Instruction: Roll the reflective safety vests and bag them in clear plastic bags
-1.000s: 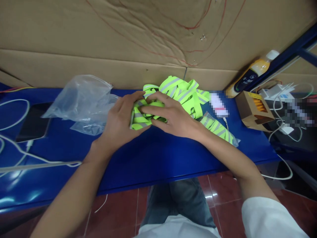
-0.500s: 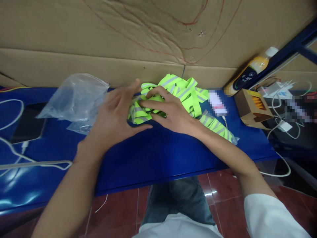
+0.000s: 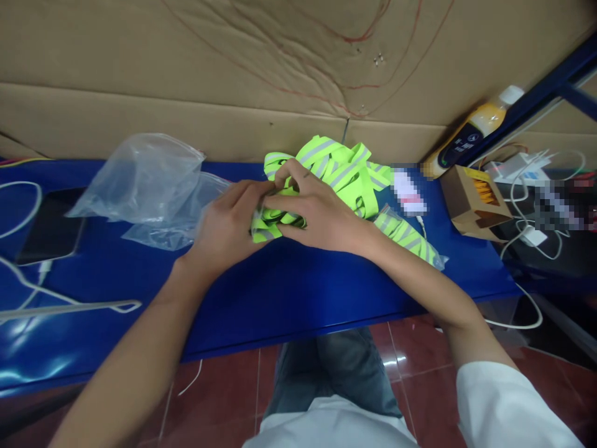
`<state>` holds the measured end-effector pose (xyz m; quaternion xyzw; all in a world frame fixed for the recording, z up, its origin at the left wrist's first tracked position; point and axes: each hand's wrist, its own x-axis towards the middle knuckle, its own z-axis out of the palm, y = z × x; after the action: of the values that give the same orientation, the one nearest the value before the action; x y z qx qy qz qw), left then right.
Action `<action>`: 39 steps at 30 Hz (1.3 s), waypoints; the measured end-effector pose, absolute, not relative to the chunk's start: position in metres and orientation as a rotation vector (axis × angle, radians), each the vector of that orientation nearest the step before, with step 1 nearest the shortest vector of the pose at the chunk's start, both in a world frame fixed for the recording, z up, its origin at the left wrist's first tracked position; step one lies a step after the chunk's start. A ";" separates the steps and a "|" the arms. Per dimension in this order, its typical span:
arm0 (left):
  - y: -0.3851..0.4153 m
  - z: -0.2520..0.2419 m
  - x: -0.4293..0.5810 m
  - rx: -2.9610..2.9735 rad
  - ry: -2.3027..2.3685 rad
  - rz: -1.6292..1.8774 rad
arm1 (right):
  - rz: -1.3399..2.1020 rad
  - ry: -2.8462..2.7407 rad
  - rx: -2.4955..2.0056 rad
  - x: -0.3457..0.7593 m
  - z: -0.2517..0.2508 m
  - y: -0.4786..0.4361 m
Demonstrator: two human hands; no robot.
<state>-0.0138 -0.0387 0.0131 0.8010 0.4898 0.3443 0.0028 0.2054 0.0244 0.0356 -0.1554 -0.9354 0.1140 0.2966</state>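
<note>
Neon yellow-green reflective strap (image 3: 267, 233) with a grey stripe lies bunched between my two hands, some of it behind clear plastic. My left hand (image 3: 233, 218) is closed round the left end of this bunch. From the right, my right hand (image 3: 321, 214) grips the same bunch with bent fingers; the fingertips are partly hidden in the folds. Behind the right hand rises a looped pile of the same strap (image 3: 336, 163). A clear bag packed with folded strap (image 3: 410, 236) lies by my right forearm. Left of my left hand are clear plastic bags (image 3: 144, 180).
On the blue table (image 3: 280, 298) a dark phone (image 3: 53, 227) and white cables lie at the left. An orange drink bottle (image 3: 471, 137) leans at the back right near a small cardboard box (image 3: 476, 205). A cardboard wall (image 3: 209, 106) stands behind.
My left hand has come in from the left, its spread fingers and thumb closing onto the strap bunch. My right hand stays on the bunch, its fingers shifted slightly.
</note>
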 end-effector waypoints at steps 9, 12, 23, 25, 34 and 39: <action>-0.041 0.015 -0.019 2.259 1.730 1.255 | 0.399 -2.514 -0.411 0.234 0.071 0.038; -0.040 0.009 -0.019 2.288 1.764 1.302 | 0.404 -2.484 -0.548 0.232 0.070 0.041; -0.035 0.003 -0.013 2.391 1.539 1.340 | 0.066 -2.589 -0.565 0.210 0.048 0.017; -0.034 -0.001 -0.011 2.387 1.467 1.354 | -0.020 -2.653 -0.608 0.204 0.044 0.010; -0.037 0.002 -0.005 2.443 1.514 1.382 | 0.269 -2.575 -0.618 0.201 0.041 0.012; -0.035 0.010 -0.016 2.356 1.559 1.484 | 0.402 -2.338 -0.414 0.211 0.050 0.018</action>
<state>-0.0157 -0.0347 0.0098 0.7381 0.4884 0.4648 -0.0247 0.2112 0.0185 0.0500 -0.1604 -0.9063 0.1557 0.3587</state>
